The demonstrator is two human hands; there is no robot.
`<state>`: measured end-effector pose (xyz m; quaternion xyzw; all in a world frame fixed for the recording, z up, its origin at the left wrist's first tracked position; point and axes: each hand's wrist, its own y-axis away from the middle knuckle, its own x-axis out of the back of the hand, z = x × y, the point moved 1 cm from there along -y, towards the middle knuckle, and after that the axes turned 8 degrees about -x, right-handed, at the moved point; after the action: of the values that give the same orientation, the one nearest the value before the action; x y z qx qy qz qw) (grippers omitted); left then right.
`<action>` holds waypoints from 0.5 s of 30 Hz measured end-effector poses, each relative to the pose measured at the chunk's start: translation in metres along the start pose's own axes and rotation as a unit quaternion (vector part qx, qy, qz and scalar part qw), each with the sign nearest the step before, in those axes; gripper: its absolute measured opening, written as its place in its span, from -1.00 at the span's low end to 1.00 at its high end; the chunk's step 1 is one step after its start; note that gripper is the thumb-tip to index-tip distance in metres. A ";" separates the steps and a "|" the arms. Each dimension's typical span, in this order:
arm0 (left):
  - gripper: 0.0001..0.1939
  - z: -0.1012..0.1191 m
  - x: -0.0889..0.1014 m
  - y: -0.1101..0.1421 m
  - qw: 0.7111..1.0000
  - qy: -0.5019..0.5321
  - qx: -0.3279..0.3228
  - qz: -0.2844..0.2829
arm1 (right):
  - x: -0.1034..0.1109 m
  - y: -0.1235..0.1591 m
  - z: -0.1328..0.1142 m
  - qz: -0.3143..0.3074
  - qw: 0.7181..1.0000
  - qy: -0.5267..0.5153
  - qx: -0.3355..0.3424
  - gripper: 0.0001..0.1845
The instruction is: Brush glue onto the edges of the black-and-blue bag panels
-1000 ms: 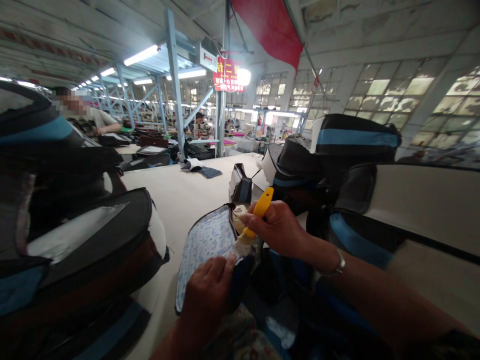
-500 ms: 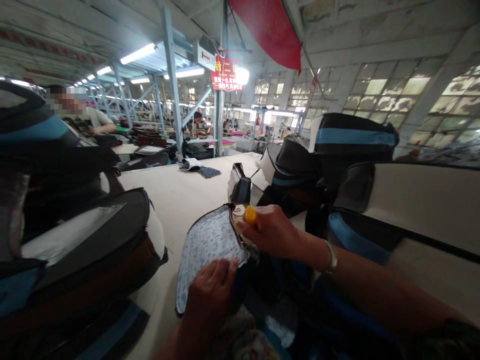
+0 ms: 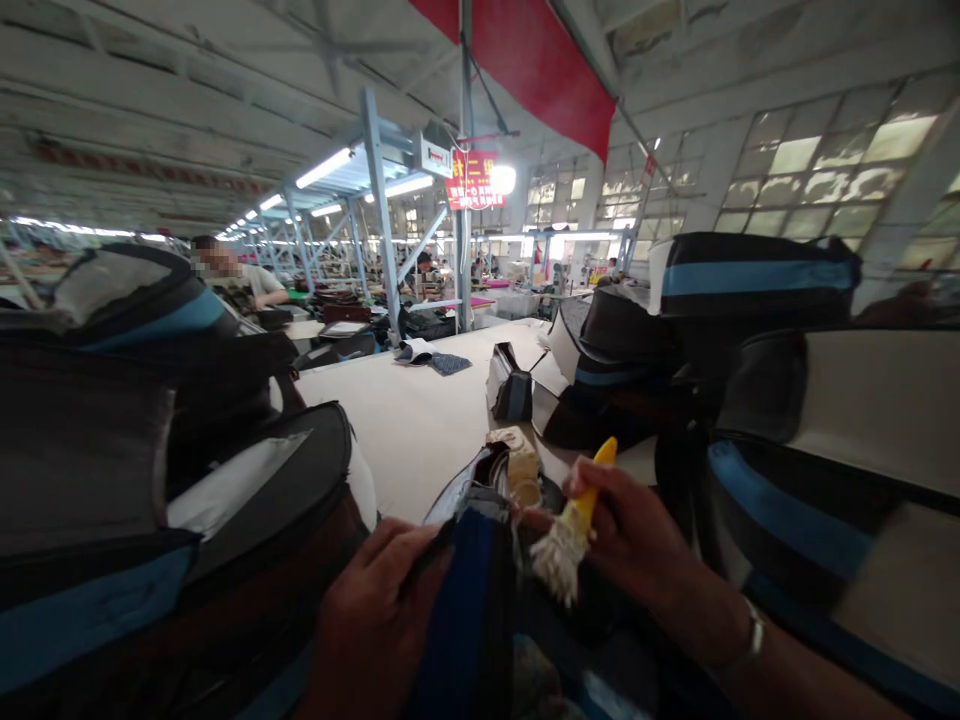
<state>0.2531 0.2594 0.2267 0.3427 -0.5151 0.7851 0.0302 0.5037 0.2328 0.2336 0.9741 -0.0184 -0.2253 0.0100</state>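
Observation:
My right hand [image 3: 641, 535] is closed around the yellow handle of a brush [image 3: 574, 540], whose pale, caked bristles point down and left. Just left of the bristles is a black and blue bag piece [image 3: 466, 600]; whether they touch it I cannot tell. My left hand [image 3: 379, 600] grips that piece by its left edge, thumb partly hidden. Beyond the piece stands a crusted, cream-coloured container [image 3: 521, 465], partly covered by dark fabric.
Stacked black and blue bag parts rise on the left [image 3: 262, 510] and right [image 3: 757, 290]. Fabric scraps [image 3: 433, 357] lie on the pale table [image 3: 405, 420]. A small bag part [image 3: 512, 385] stands behind the container. Across the table is another person [image 3: 262, 285].
The brush has come back from the container towards me, bristles now showing. The bag piece has turned from its light patterned face to its blue and black side. The view has shifted left.

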 end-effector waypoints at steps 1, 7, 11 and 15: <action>-0.78 0.000 0.007 -0.001 1.000 0.004 0.025 -0.005 | -0.005 0.006 0.011 -0.041 0.996 -0.068 -0.040 -0.64; -0.80 -0.015 0.019 0.018 0.994 -0.111 0.013 0.010 | -0.044 0.010 0.043 -0.109 0.981 -0.145 -0.063 -0.62; -0.74 -0.016 0.018 0.037 0.987 -0.150 -0.008 -0.059 | -0.062 0.004 0.051 -0.110 0.979 -0.153 -0.084 -0.60; -0.41 -0.010 0.019 0.049 0.982 -0.163 -0.007 -0.096 | -0.076 0.007 0.058 -0.131 0.963 -0.210 -0.107 -0.61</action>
<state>0.2136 0.2393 0.1967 0.5135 -0.4835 0.7085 0.0238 0.4102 0.2283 0.2153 0.8921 0.1318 -0.4247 0.0804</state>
